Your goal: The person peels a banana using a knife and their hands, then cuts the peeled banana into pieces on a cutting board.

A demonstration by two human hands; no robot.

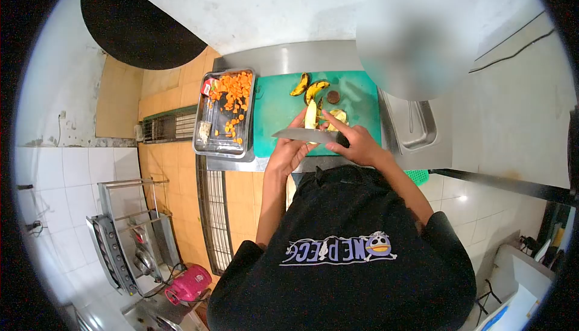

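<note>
1. Two hands, both occupied, over the green cutting board [274, 101] on the steel bench [234, 164].
2. One left hand [291, 152], yours: palm turned upward, fingers curled about a pale banana [310, 115] that points away from you.
3. One right hand [362, 143], yours: closed on the dark handle of a knife [301, 134], index finger stretched forward. The broad blade points left, passing over the near part of the banana; whether its edge touches the flesh, you cannot tell from here.
4. Yellow pieces, seemingly peel [339, 116]: just beyond your right hand's fingers, on the board.
5. Two yellow bananas with dark patches [317, 91] [300, 84]: farther out, ahead of your hands, near the board's far edge.
6. One round brown object [333, 97]: ahead of your right hand, beside the nearer banana; identity unclear.
7. One metal tray [215, 114]: left of your left hand, bearing cut orange carrot pieces [232, 83], a red packet [209, 86] and a small pale bundle [204, 132].
8. One sink [422, 127]: right of your right hand, well apart from it.
</note>
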